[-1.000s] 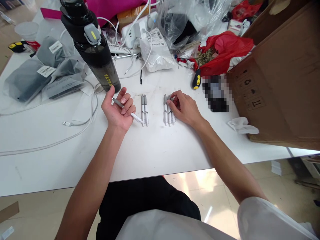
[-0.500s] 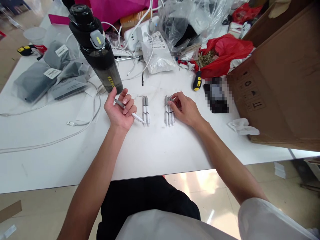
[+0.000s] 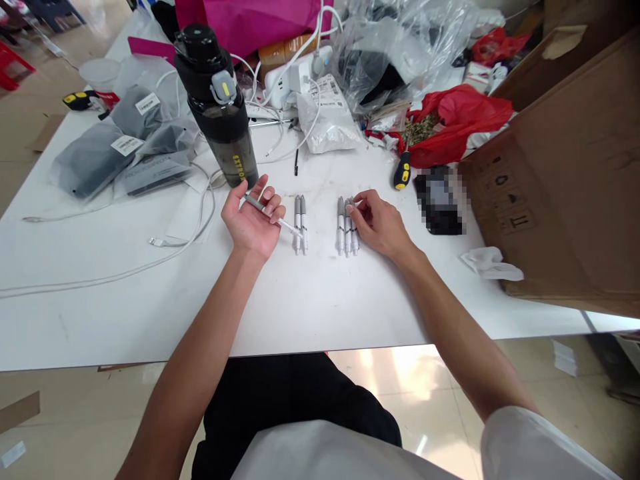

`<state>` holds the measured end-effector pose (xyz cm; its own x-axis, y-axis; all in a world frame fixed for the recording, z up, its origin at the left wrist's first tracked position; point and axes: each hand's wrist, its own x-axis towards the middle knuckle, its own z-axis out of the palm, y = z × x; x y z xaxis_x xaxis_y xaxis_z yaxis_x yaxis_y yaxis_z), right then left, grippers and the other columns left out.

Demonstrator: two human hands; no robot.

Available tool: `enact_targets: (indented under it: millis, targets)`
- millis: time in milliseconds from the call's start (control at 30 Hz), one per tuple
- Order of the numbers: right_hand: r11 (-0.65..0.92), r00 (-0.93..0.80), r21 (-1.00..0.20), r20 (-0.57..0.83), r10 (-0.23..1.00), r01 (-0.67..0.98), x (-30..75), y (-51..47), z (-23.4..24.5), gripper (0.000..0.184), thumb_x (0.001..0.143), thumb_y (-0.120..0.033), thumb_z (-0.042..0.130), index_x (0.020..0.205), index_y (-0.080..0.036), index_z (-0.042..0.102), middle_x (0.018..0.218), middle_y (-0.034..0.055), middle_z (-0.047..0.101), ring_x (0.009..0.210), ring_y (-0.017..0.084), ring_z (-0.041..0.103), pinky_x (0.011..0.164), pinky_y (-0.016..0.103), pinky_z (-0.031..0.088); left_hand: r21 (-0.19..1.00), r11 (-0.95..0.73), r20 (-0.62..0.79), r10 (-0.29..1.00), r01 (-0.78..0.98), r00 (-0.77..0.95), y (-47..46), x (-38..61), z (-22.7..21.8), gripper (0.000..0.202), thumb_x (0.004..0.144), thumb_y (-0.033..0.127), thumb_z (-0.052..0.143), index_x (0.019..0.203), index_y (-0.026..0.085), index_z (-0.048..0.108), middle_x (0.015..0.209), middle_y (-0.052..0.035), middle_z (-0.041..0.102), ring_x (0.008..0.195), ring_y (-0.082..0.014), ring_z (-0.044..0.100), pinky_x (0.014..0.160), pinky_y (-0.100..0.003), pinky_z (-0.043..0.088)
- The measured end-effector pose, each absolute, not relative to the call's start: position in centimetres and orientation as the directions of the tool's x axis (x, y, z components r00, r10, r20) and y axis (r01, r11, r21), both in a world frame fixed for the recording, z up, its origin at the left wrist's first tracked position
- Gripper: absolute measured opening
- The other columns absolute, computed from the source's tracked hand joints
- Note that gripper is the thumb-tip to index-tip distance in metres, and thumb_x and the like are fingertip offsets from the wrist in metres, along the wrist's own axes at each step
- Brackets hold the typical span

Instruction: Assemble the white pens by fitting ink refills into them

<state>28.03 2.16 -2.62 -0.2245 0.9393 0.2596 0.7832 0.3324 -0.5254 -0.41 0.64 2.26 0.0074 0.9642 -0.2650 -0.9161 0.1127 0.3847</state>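
Note:
My left hand (image 3: 254,223) is turned palm up, its fingers curled around a white pen (image 3: 289,225) with a grey grip. The pen slants down to the right, its white end over a pair of similar pens (image 3: 301,227) lying side by side. To the right, a second group of three white-and-grey pens (image 3: 341,230) lies in a row, pointing away from me. My right hand (image 3: 381,223) rests at this group's right side. Its thumb and index finger close on the upper part of the rightmost pen (image 3: 355,241), covering its grip.
A black bottle (image 3: 220,107) stands behind my left hand, near bagged items (image 3: 95,160) and a white cable (image 3: 195,233). Further back lies a thin black stick (image 3: 296,162). At right are a screwdriver (image 3: 402,172), a blurred dark object (image 3: 440,200), crumpled tissue (image 3: 493,263) and a cardboard box (image 3: 560,180).
The view has shifted, so the table's things appear further right and slightly lower. In the right group, the leftmost pen now lies slightly apart from the others. Both hands keep nearly the same pose.

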Motion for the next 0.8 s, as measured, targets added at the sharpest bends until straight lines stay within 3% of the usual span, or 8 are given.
enact_targets:
  millis: [133, 233, 333, 400, 533, 667, 800]
  targets:
    - [0.344, -0.184, -0.543, 0.328, 0.927, 0.766, 27.9, 1.8, -2.4, 0.035, 0.112, -0.058, 0.053, 0.115, -0.024, 0.064, 0.091, 0.006, 0.073, 0.079, 0.025, 0.063, 0.074, 0.039, 0.046, 0.387, 0.1, -0.228, 0.974, -0.917, 0.01, 0.9, -0.1, 2.2, 0.032, 0.109, 0.03, 0.046, 0.098, 0.018, 0.073, 0.079, -0.0047, 0.067, 0.061, -0.0141, 0.059, 0.057, -0.027, 0.051]
    - [0.369, -0.162, -0.636, 0.361, 0.918, 0.678, 26.5, 1.0, -1.4, 0.044, 0.114, -0.065, 0.049, 0.112, -0.024, 0.065, 0.096, 0.0077, 0.076, 0.084, 0.024, 0.065, 0.071, 0.037, 0.047, 0.469, 0.123, -0.206, 0.978, -0.875, 0.026, 1.0, 0.3, 2.3, 0.033, 0.109, 0.018, 0.042, 0.102, 0.017, 0.075, 0.089, -0.0063, 0.072, 0.071, -0.0133, 0.066, 0.069, -0.026, 0.058]
    - [0.424, -0.284, -0.719, 0.316, 0.905, 0.551, 23.8, 0.1, 0.2, 0.048, 0.114, -0.069, 0.052, 0.115, -0.023, 0.068, 0.1, 0.0081, 0.08, 0.089, 0.024, 0.069, 0.077, 0.037, 0.049, 0.559, 0.148, -0.162, 0.984, -0.816, 0.067, 1.0, 0.6, 2.2, 0.034, 0.109, 0.013, 0.045, 0.109, 0.017, 0.078, 0.101, -0.0076, 0.078, 0.089, -0.0135, 0.075, 0.088, -0.025, 0.063]
    - [0.452, -0.388, -0.75, 0.28, 0.878, 0.482, 21.8, -0.2, 1.2, 0.048, 0.111, -0.07, 0.059, 0.117, -0.024, 0.069, 0.102, 0.0069, 0.081, 0.09, 0.023, 0.071, 0.083, 0.037, 0.05, 0.611, 0.151, -0.113, 0.988, -0.777, 0.103, 0.8, 0.7, 2.1, 0.032, 0.11, 0.013, 0.049, 0.116, 0.018, 0.08, 0.112, -0.0081, 0.081, 0.108, -0.016, 0.078, 0.104, -0.027, 0.063]
    - [0.435, -0.506, -0.818, 0.211, 0.836, 0.378, 19.2, -0.3, 1.6, 0.043, 0.108, -0.066, 0.067, 0.115, -0.023, 0.068, 0.086, 0.0006, 0.076, 0.074, 0.019, 0.066, 0.076, 0.035, 0.048, 0.697, 0.102, -0.003, 0.99, -0.71, 0.139, 0.5, 0.7, 1.8, 0.026, 0.11, 0.019, 0.063, 0.129, 0.022, 0.081, 0.136, -0.0062, 0.081, 0.142, -0.0219, 0.071, 0.126, -0.032, 0.054]
    - [0.348, -0.36, -0.911, 0.256, 0.897, 0.22, 19.0, 0.1, 0.6, 0.045, 0.103, -0.068, 0.074, 0.106, -0.024, 0.07, 0.075, -0.0031, 0.064, 0.067, 0.015, 0.054, 0.067, 0.032, 0.043, 0.759, 0.046, 0.065, 0.987, -0.649, 0.146, 0.7, 0.5, 1.1, 0.025, 0.106, 0.031, 0.077, 0.13, 0.026, 0.083, 0.139, -0.0047, 0.081, 0.154, -0.0258, 0.064, 0.13, -0.037, 0.051]
    - [0.188, -0.102, -0.974, 0.201, 0.974, -0.127, 20.5, 1.1, 0.6, 0.048, 0.085, -0.066, 0.095, 0.096, -0.025, 0.074, 0.072, -0.0036, 0.063, 0.064, 0.013, 0.053, 0.062, 0.03, 0.044, 0.836, 0.012, 0.056, 0.993, -0.548, 0.108, 0.8, 0.8, 0.5, 0.036, 0.093, 0.048, 0.093, 0.119, 0.025, 0.086, 0.127, -0.0085, 0.086, 0.139, -0.0283, 0.074, 0.118, -0.038, 0.058]
